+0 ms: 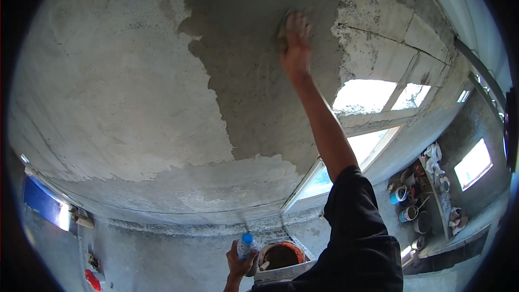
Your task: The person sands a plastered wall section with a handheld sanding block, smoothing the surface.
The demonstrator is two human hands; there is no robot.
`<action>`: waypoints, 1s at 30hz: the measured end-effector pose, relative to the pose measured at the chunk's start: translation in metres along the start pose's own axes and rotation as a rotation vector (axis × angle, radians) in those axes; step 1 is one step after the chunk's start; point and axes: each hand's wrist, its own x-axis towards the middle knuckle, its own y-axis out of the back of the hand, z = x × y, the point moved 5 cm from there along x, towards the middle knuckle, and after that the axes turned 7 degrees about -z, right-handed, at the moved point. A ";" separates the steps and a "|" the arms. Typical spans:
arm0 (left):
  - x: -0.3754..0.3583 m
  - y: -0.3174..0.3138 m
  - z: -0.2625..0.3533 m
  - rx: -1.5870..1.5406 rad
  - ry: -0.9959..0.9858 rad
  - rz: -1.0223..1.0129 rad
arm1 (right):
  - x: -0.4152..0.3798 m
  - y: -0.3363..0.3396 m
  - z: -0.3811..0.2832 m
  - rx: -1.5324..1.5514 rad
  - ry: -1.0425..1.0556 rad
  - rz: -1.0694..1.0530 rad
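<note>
High on the wall, my right hand reaches up to the dark wet plaster, its fingers slightly blurred. A tan edge of something shows beside the palm, mostly hidden, and I cannot tell what it is. Low in the view, my left hand is wrapped round a clear plastic bottle with a blue cap, held upright. Just right of the bottle stands a bucket with an orange-smeared inner rim and dark contents.
Dry grey plaster borders the wet patch on the left. Window openings lie to the right of my arm. Several buckets stand at the far right by a cluttered shelf. A red item lies on the floor at lower left.
</note>
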 end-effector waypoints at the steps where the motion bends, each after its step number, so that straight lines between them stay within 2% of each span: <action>1: 0.003 -0.003 -0.009 -0.034 0.000 -0.033 | -0.016 0.001 -0.003 -0.002 -0.003 0.005; 3: 0.000 -0.007 -0.017 -0.072 0.005 -0.068 | -0.046 -0.009 -0.012 0.174 0.072 -0.296; 4: 0.001 -0.006 -0.018 -0.082 0.003 -0.062 | -0.046 -0.008 -0.008 0.172 0.071 -0.293; 6: 0.004 -0.007 -0.016 -0.095 0.000 -0.050 | -0.034 0.013 0.010 0.389 -0.119 -0.138; 7: 0.004 -0.006 -0.016 -0.102 0.025 -0.059 | -0.019 0.017 0.016 0.395 -0.121 -0.139; 9: 0.002 -0.003 -0.017 -0.097 0.054 -0.072 | 0.018 0.032 0.030 0.181 -0.102 0.100; 10: 0.001 -0.004 -0.018 -0.093 0.060 -0.070 | 0.022 0.026 0.035 0.180 -0.107 0.099; 13: 0.003 -0.004 -0.020 -0.072 0.062 -0.072 | 0.014 0.001 0.025 0.064 -0.053 0.013; 15: 0.002 -0.008 -0.021 -0.066 0.062 -0.079 | -0.023 -0.013 -0.002 0.167 0.075 -0.222; 16: 0.002 -0.008 -0.021 -0.061 0.059 -0.082 | -0.035 -0.005 -0.010 0.166 0.073 -0.220; 18: 0.002 -0.008 -0.023 -0.054 0.049 -0.084 | -0.051 0.000 -0.020 0.211 0.049 -0.390; 19: -0.001 -0.008 -0.026 -0.085 0.048 -0.087 | -0.047 0.002 -0.014 0.212 0.048 -0.386; 21: 0.001 -0.009 -0.025 -0.119 0.040 -0.078 | -0.023 0.021 0.016 0.412 -0.123 -0.023; 22: -0.001 -0.008 -0.023 -0.098 0.034 -0.066 | -0.011 0.017 0.022 0.420 -0.125 -0.024; 24: 0.000 -0.007 -0.020 -0.074 0.022 -0.048 | 0.013 0.020 0.032 0.208 -0.211 0.151; 27: 0.001 -0.008 -0.018 -0.065 0.023 -0.055 | 0.017 -0.007 -0.003 0.335 -0.200 0.067; 29: 0.002 -0.009 -0.015 -0.054 0.014 -0.053 | 0.002 -0.022 -0.039 0.277 0.065 -0.007; 30: 0.003 -0.009 -0.017 -0.052 0.011 -0.058 | -0.007 -0.017 -0.041 0.272 0.062 -0.006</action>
